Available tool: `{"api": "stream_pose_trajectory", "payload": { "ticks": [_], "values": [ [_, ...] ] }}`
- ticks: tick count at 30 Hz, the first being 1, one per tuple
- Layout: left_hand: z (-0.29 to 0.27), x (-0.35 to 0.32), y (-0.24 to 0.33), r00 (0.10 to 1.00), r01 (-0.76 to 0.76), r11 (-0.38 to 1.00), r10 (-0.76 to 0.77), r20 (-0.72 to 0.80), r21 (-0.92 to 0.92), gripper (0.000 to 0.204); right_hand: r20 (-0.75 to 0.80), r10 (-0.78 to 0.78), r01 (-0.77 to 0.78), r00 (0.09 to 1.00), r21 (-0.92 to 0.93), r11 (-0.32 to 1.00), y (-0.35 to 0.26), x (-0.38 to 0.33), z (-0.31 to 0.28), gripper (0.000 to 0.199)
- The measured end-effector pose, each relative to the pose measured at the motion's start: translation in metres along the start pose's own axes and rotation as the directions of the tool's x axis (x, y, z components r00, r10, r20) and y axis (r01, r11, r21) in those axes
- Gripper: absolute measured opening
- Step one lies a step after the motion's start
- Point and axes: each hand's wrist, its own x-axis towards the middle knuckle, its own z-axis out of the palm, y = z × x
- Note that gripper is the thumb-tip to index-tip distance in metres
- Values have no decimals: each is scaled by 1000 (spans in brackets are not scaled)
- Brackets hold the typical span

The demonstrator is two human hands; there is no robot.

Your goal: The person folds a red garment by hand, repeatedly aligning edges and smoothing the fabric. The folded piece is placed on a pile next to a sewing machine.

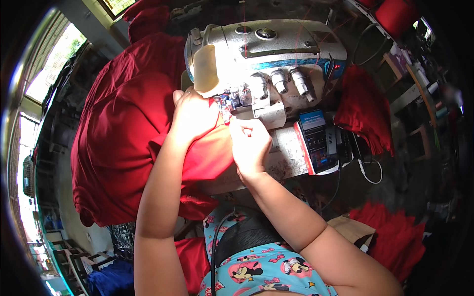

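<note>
A grey overlock sewing machine (pixel 291 47) stands ahead of me, its needle area brightly lit. Red fabric (pixel 118 133) is heaped to its left, and a flap of it runs between my hands up to the presser foot (pixel 227 111). My left hand (pixel 195 116) rests palm down on this cloth, left of the foot. Its fingers are partly hidden under a yellowish translucent guard (pixel 206 69), and glare washes out the rest. Close by on the right, my right hand (pixel 252 145) has its thumb and fingers closed in a pinch on the fabric's edge, just in front of the foot.
Right of the machine bed, a lit smartphone (pixel 316 138) lies on a box, with a white cable (pixel 368 172) hanging beside it. Red cloth pieces (pixel 365 111) hang at the right, and more red pieces (pixel 390 241) are piled lower right. A red thread cone (pixel 397 17) stands far right.
</note>
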Motion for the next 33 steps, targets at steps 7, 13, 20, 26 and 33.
{"api": "stream_pose_trajectory", "payload": {
  "ticks": [7, 13, 20, 26, 33],
  "values": [
    [5, 4, -3, 998, -53, 998, 53, -35, -16, 15, -44, 41, -35, 998, 131, 991, 2, -1, 7, 12],
    [18, -8, -34, 997, -57, 997, 53, 63, 50, 17, 112, -180, 199, 977, -192, 961, -5, 3, -13, 15],
    [-40, -36, 37, 953, 69, 997, -76, -293, -34, 37, 521, -73, 197, 850, -186, 963, 16, 36, -53, 23],
    [-52, -127, 76, 973, -219, 951, 229, -18, 218, 27, 494, -113, 178, 862, -87, 980, 13, 19, -59, 20],
    [-55, -95, 94, 951, 164, 973, -199, -235, -162, 24, 637, -237, 198, 733, 133, 971, 15, 5, -73, 28]
  ]
}}
